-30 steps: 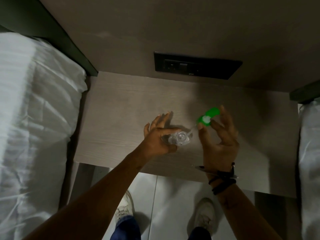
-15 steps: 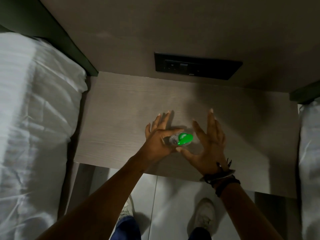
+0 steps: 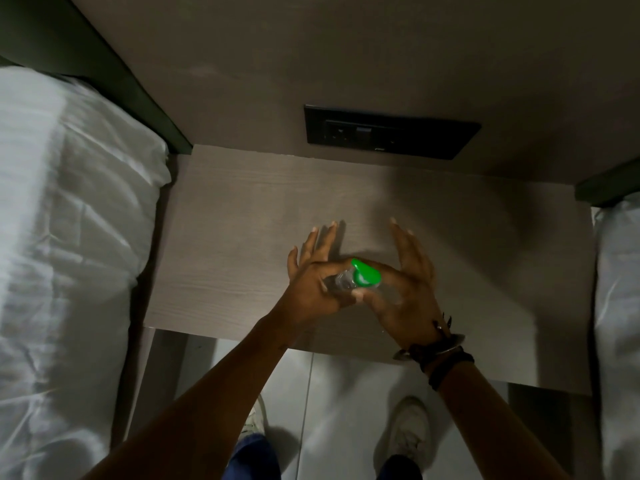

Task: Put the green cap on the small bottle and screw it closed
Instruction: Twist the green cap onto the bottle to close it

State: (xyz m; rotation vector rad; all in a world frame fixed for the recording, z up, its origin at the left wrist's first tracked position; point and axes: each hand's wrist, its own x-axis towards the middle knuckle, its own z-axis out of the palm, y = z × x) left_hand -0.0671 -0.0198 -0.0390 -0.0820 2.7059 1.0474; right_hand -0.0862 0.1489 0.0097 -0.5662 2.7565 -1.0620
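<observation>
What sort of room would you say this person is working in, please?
Probably a hotel or guest bedroom. White bedding lies on the left, more of it on the right, with a small wooden table between them and a dark socket panel on the wall above.

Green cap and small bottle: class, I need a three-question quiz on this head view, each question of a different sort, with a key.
1. True or false: the green cap lies loose on the wooden table.
2. Which hand holds the small clear bottle? A) left hand B) right hand C) neither
3. Fill in: the black socket panel is set in the ____ behind the table.

Key:
1. False; the cap sits at the bottle's top, gripped by the right hand's thumb and finger.
2. A.
3. Wall.
</observation>
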